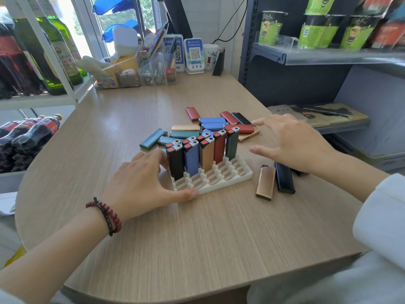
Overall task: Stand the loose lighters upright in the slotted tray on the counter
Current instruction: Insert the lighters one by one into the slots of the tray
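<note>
A white slotted tray (228, 178) sits mid-counter with several lighters standing upright in its far rows: black (175, 163), blue (191, 160), gold (207, 154), red (219, 148), dark green (231, 144). My left hand (140, 183) rests at the tray's left corner, thumb along its front edge, fingers against the side. My right hand (293, 143) hovers open to the right of the tray, holding nothing. Below it lie a gold lighter (265, 182) and a black lighter (284, 177). Several loose lighters lie flat behind the tray, among them a teal one (153, 139) and a red one (192, 114).
Clear organizer boxes (135, 71), QR-code stands (194, 55) and a mug (210, 57) line the counter's far edge. A white rack with bottles (54, 51) stands at left, cola bottles (32, 132) below. Dark shelving with cup noodles (317, 31) rises at right.
</note>
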A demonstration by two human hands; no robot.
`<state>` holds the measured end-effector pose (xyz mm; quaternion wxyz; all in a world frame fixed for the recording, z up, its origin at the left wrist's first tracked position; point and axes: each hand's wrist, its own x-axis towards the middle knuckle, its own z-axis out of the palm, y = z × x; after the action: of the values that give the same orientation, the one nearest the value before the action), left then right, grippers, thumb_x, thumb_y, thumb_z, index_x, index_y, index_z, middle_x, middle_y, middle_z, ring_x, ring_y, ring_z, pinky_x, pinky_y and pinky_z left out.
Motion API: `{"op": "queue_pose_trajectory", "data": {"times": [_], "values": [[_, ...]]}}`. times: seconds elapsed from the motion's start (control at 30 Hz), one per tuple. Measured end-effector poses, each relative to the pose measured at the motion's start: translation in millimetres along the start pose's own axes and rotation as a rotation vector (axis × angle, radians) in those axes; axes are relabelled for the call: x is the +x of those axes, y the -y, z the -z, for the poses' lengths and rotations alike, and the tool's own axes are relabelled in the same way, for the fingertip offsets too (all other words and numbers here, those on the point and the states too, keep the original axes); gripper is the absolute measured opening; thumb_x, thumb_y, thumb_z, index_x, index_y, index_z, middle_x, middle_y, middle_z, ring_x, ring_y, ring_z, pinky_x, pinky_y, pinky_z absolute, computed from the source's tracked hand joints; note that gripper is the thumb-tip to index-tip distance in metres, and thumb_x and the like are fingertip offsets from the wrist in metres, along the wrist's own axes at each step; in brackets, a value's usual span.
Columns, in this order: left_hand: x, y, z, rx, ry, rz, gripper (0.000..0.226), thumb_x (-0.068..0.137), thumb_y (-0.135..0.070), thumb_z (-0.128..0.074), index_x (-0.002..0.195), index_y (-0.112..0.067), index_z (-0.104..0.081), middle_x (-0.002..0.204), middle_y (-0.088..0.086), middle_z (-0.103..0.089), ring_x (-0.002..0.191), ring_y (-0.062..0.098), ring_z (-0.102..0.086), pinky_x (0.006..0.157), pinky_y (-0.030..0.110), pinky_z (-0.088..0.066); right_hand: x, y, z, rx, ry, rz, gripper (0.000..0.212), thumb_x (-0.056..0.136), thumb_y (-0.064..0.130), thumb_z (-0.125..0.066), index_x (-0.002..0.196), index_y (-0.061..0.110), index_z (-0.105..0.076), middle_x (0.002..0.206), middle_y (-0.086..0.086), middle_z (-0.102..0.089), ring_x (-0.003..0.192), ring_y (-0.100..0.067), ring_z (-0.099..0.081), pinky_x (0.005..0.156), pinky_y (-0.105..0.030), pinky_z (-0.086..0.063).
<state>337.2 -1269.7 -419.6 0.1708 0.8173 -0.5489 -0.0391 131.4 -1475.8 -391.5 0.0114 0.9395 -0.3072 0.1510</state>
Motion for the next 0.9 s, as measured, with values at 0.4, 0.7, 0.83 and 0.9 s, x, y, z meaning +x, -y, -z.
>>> {"op": "queue_pose_trajectory", "data": {"times": [0.4, 0.7, 0.83, 0.9], "values": [[0.6, 14.1, 0.2, -0.002, -0.066, 0.049, 0.094, 0.045, -0.093, -0.043, 0.119, -0.034, -0.044, 0.105, -0.018, -0.051, 0.096, 0.006, -0.046, 0.081, 0.033, -0.042, 6.0, -7.3, -16.8, 0.037, 0.065, -0.079, 0.059, 0.085, 0.053, -0.054, 0.137, 0.03, -0.039, 0.139, 0.005, -0.047, 0.126, -0.016, -0.041, 0.096, -0.037, -0.04], [0.1, 15.1, -2.7, 0.015, -0.056, 0.083, 0.09, 0.05, -0.09, -0.044, 0.12, -0.034, -0.042, 0.108, -0.016, -0.049, 0.096, 0.005, -0.045, 0.08, 0.031, -0.042, 18.6, -14.0, -36.9, 0.038, 0.09, -0.023, 0.067, 0.087, 0.057, -0.046, 0.145, 0.034, -0.021, 0.15, 0.008, -0.031, 0.136, -0.014, -0.031, 0.109, -0.038, -0.029], [0.4, 13.6, -2.0, 0.021, -0.044, 0.071, 0.089, 0.051, -0.089, -0.045, 0.122, -0.036, -0.038, 0.108, -0.017, -0.047, 0.097, 0.005, -0.043, 0.079, 0.029, -0.04, 27.5, -10.2, -41.0, 0.013, 0.087, 0.006, 0.063, 0.091, 0.051, -0.044, 0.146, 0.029, -0.023, 0.147, 0.006, -0.035, 0.133, -0.014, -0.034, 0.108, -0.034, -0.029], [0.0, 12.4, -1.5, 0.021, -0.039, 0.065, 0.088, 0.052, -0.087, -0.045, 0.122, -0.035, -0.038, 0.107, -0.017, -0.046, 0.096, 0.005, -0.043, 0.079, 0.028, -0.039, 32.4, -7.8, -41.0, -0.052, 0.051, 0.004, 0.058, 0.093, 0.049, -0.041, 0.145, 0.028, -0.028, 0.14, 0.004, -0.042, 0.126, -0.016, -0.04, 0.101, -0.034, -0.035]]}}
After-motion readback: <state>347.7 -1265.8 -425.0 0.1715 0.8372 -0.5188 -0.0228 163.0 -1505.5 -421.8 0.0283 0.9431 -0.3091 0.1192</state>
